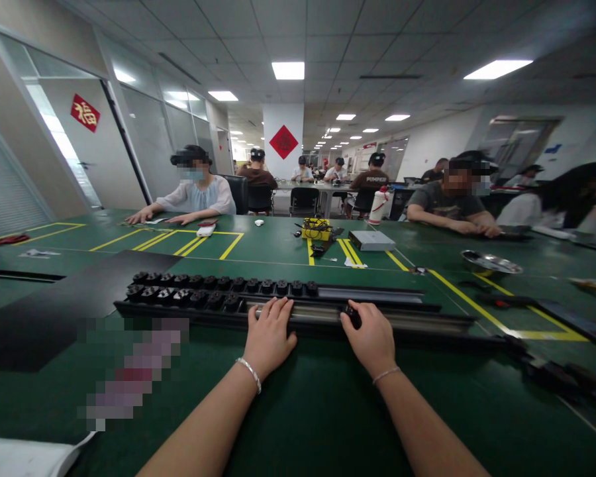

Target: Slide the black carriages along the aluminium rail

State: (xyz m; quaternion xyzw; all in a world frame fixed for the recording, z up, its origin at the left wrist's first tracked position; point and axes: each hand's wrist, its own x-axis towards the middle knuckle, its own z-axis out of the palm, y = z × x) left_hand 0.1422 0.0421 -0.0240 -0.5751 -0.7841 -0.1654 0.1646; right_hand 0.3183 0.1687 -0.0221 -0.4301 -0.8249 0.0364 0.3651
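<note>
In the head view, the near black slotted rail (318, 314) lies across the green table (328, 404), its long axis running left to right in front of the person, roughly crosswise to both forearms. The small black socket module (349, 313) is at the right hand (374, 336), on the left side of that hand, by the thumb and index finger. It sits at the rail's channel, well apart from the near row of socket modules (198, 299) at the rail's left end. The left hand (269, 336) lies between the two and is the nearer hand to that row; its leftmost fingers are just beside the last module there.

The right hand has thumb and index finger closed to about the module's width, pinching it from its two sides; whether its underside touches the channel cannot be told. The left hand is unclenched, thumb apart, with its fingertips laid over the rail; no object shows in it, though what is under the fingers is hidden. Just beyond, the far rail (372, 294) runs roughly parallel, with its own row of modules (238, 285) towards the left.
</note>
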